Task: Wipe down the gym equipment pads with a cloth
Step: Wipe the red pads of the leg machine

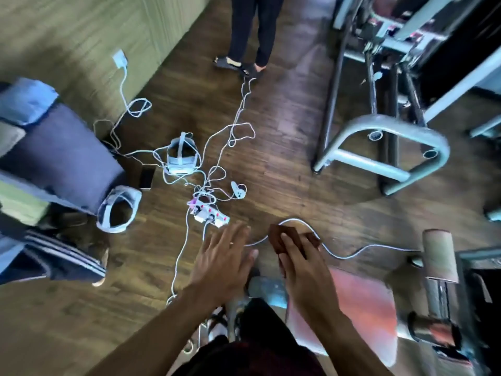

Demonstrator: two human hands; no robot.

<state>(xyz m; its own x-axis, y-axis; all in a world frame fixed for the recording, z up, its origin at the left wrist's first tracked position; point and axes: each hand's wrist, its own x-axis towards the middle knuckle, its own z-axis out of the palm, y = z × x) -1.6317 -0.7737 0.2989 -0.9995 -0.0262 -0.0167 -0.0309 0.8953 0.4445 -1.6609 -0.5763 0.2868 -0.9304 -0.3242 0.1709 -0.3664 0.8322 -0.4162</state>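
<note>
I am looking down at my right hand (303, 264), which is gripping a dark brown cloth (284, 237), thumb and fingers folded over it so the cloth is sticking out past the fingertips on the far side. It is hanging just beyond the far left corner of a red seat pad (363, 302), and I cannot tell whether the cloth is touching the pad. My left hand (222, 264) is holding nothing, fingers spread and nearly straight, hovering just left of the right hand over the wooden floor (284, 147).

A brown roller pad (439, 256) is standing on the right, next to the seat pad, with grey machine framing around it. A white cable (341, 253) is running along the floor from under the cloth toward that roller. Farther left, a white power strip (210, 214) is lying in a tangle of white cords, with a headset (181, 156) beyond it and a second headset (118, 210) near a dark padded seat (62, 156) on the left. A grey metal frame (393, 150) is standing on the far right. At the far edge, another person's legs (252, 31) in dark trousers and sandals are showing.
</note>
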